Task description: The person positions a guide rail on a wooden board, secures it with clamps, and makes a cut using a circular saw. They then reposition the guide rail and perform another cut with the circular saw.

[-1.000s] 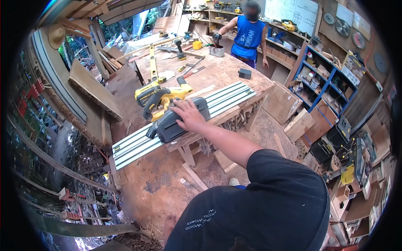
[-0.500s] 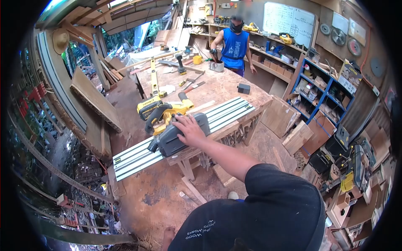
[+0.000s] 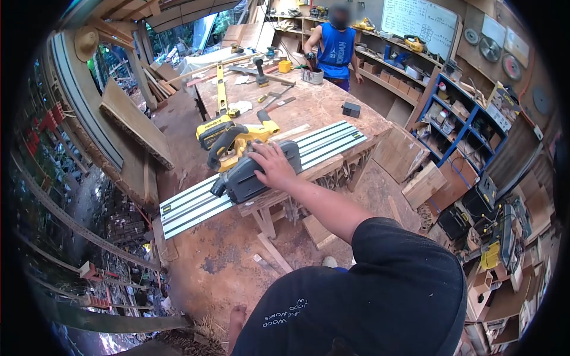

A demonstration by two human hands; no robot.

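My right hand (image 3: pixel 274 165) lies over the top of a track saw (image 3: pixel 270 172), its palm on the black blade housing and its fingers curling over the edge. Yellow and black, with a battery at its left, the saw sits on a silver guide rail (image 3: pixel 332 141). That rail crosses the near side of the workbench (image 3: pixel 332 113) and overhangs it at the left. A small patch of skin (image 3: pixel 238 315) shows beside my dark shirt's left edge; I cannot make out whether it is my left hand, and no fingers can be distinguished.
A yellow spirit level (image 3: pixel 221 92), a drill (image 3: pixel 260 74) and a black box (image 3: pixel 351 109) are on the bench. Behind it, a co-worker (image 3: pixel 336 53) in blue stands beside an open pail (image 3: pixel 312 76). Blue shelving (image 3: pixel 460 121) is at right; a wooden slab (image 3: pixel 136 124) leans at left.
The view has shifted slightly, so the saw, rail and near floor appear higher. My right hand stays on the saw, which shows no clear movement along the rail.
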